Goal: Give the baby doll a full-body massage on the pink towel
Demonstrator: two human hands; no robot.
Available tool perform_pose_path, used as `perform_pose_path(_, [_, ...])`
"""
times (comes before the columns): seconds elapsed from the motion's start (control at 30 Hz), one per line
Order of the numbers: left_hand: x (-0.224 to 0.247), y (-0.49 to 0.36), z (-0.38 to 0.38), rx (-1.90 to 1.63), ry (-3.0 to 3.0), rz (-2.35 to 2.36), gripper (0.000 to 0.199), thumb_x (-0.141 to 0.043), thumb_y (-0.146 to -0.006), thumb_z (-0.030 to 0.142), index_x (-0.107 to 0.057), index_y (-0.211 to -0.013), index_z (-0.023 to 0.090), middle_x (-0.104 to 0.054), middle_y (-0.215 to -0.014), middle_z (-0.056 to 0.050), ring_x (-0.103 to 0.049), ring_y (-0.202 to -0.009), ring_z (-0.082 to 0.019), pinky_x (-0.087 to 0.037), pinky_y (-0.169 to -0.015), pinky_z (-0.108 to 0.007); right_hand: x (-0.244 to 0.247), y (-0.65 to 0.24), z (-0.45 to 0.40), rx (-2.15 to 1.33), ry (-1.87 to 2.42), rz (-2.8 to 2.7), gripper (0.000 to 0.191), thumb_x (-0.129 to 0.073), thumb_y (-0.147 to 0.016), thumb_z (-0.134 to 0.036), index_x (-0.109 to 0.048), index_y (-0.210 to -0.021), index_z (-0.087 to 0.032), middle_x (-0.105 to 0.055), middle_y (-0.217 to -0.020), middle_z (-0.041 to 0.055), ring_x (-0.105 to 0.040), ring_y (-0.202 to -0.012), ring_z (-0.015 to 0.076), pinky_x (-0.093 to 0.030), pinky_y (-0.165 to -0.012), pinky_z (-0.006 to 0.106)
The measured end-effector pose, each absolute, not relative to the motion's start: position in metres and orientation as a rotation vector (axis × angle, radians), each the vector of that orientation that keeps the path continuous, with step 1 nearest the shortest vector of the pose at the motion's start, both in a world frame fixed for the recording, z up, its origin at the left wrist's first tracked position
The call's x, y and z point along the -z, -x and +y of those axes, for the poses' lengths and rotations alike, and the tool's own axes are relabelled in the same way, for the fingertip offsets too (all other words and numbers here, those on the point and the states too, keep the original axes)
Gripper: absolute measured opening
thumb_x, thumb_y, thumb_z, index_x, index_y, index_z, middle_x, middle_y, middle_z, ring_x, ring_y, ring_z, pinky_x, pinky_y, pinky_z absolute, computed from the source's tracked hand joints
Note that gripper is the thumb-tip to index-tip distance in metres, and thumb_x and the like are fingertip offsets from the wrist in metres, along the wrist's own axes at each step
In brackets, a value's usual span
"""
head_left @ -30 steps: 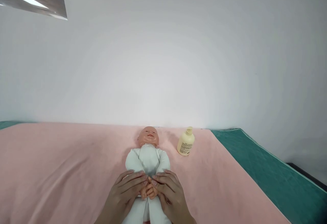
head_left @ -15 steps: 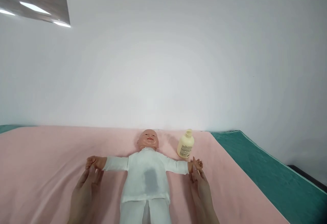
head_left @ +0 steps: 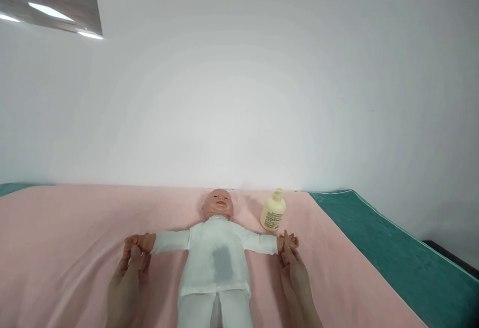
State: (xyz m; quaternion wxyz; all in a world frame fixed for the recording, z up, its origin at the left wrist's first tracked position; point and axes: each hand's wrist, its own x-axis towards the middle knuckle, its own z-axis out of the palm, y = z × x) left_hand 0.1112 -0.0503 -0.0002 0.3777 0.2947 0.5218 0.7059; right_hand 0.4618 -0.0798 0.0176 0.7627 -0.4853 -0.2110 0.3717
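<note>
A baby doll [head_left: 217, 255] in a white top and trousers lies face up, both arms stretched out sideways; a grey patch marks its front. My left hand [head_left: 129, 280] holds the doll's hand at the left, thumb on top and fingers beneath. At the right, my right hand [head_left: 296, 272] has its thumb and fingers around the doll's other hand. A pale yellow bottle [head_left: 273, 212] with printed text stands just beyond that arm, near the doll's head.
Pink cloth [head_left: 82, 218] lies under the doll, over a green cover [head_left: 389, 248] that shows at the right and far left. A white wall [head_left: 232, 93] rises behind. Something dark [head_left: 451, 258] edges the right side.
My left hand has shifted slightly right, and the doll's hand in it sits a little lower. The view has moved very slightly; my right hand keeps its hold.
</note>
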Motion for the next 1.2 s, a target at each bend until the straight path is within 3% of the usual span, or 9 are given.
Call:
perform_pose_path(0.1, [-0.012,-0.133,-0.066,-1.837,-0.815,1.306,0.044,-0.061,-0.084,0.047,-0.058,-0.122,0.024,-0.062,-0.128,-0.006,-0.056,-0.12,-0.025,-0.04,-0.107,-0.046,-0.031,-0.444,-0.088,-0.666,1.127,-0.604,0.054,-0.075,-0.071,-0.046,-0.064,-0.118,-0.02,-0.046,-0.144,0.0049,-0.04,-0.133,0.0264,-0.049,-0.097,0.03])
perform_pose_path(0.27, [-0.008,-0.16,-0.085,-1.597,-1.581,1.274,0.026,-0.062,-0.085,0.031,-0.065,-0.111,0.027,-0.068,-0.121,-0.003,-0.059,-0.117,-0.025,-0.051,-0.098,-0.039,-0.036,-0.406,-0.108,-0.484,1.208,-1.039,0.04,-0.067,-0.082,-0.036,-0.065,-0.119,-0.02,-0.065,-0.122,0.0089,-0.06,-0.113,0.0277,-0.053,-0.093,0.038])
perform_pose_path(0.37, [0.003,-0.16,-0.079,-1.484,-2.351,1.001,0.036,-0.062,-0.085,0.02,-0.061,-0.12,0.03,-0.065,-0.124,0.001,-0.055,-0.122,-0.019,-0.041,-0.108,-0.035,-0.03,-0.393,-0.113,-0.283,1.113,-1.5,0.033,-0.063,-0.086,-0.022,-0.066,-0.119,-0.026,-0.068,-0.116,0.0065,-0.065,-0.105,0.0246,-0.055,-0.091,0.038])
perform_pose_path(0.43, [0.004,-0.158,-0.074,-1.421,-2.662,0.897,0.045,-0.061,-0.085,0.016,-0.055,-0.127,0.029,-0.064,-0.126,0.002,-0.053,-0.124,-0.015,-0.032,-0.114,-0.034,-0.029,-0.388,-0.111,-0.09,0.975,-1.75,0.041,-0.06,-0.086,-0.014,-0.062,-0.124,-0.029,-0.068,-0.117,0.0047,-0.065,-0.106,0.0225,-0.055,-0.091,0.037])
perform_pose_path(0.53, [-0.003,-0.158,-0.07,-1.363,-2.874,0.869,0.043,-0.057,-0.086,0.014,-0.055,-0.127,0.027,-0.065,-0.125,0.0,-0.053,-0.124,-0.016,-0.03,-0.114,-0.037,-0.033,-0.384,-0.107,0.087,0.845,-1.933,0.05,-0.058,-0.086,-0.007,-0.055,-0.131,-0.029,-0.069,-0.114,0.0037,-0.065,-0.106,0.0204,-0.056,-0.091,0.037])
perform_pose_path(0.7, [-0.01,-0.161,-0.073,-1.316,-2.938,0.902,0.031,-0.055,-0.088,0.017,-0.063,-0.117,0.025,-0.067,-0.122,-0.001,-0.054,-0.123,-0.016,-0.031,-0.114,-0.038,-0.039,-0.38,-0.106,0.155,0.765,-1.973,0.051,-0.055,-0.088,-0.004,-0.053,-0.133,-0.028,-0.07,-0.111,0.0036,-0.065,-0.105,0.0187,-0.056,-0.091,0.036])
perform_pose_path(0.97, [-0.007,-0.161,-0.073,-1.28,-2.899,0.915,0.03,-0.056,-0.087,0.015,-0.063,-0.115,0.025,-0.067,-0.122,0.0,-0.053,-0.124,-0.014,-0.027,-0.116,-0.037,-0.037,-0.384,-0.107,0.097,0.761,-2.006,0.056,-0.056,-0.086,0.0,-0.052,-0.134,-0.029,-0.069,-0.113,0.0031,-0.063,-0.107,0.0184,-0.054,-0.094,0.037])
perform_pose_path(1.1, [0.001,-0.163,-0.075,-1.37,-2.666,0.92,0.039,-0.058,-0.086,0.015,-0.06,-0.122,0.028,-0.066,-0.123,0.001,-0.055,-0.122,-0.017,-0.036,-0.112,-0.04,-0.029,-0.383,-0.108,-0.083,0.857,-1.871,0.043,-0.058,-0.087,-0.008,-0.062,-0.123,-0.03,-0.069,-0.113,0.0035,-0.063,-0.107,0.0199,-0.053,-0.095,0.037])
perform_pose_path(1.2, [0.003,-0.164,-0.081,-1.511,-2.174,1.056,0.032,-0.063,-0.083,0.021,-0.065,-0.114,0.028,-0.068,-0.12,-0.001,-0.057,-0.12,-0.022,-0.043,-0.106,-0.043,-0.027,-0.387,-0.108,-0.382,1.083,-1.526,0.027,-0.064,-0.086,-0.023,-0.068,-0.112,-0.028,-0.068,-0.115,0.0056,-0.064,-0.106,0.0232,-0.053,-0.093,0.038])
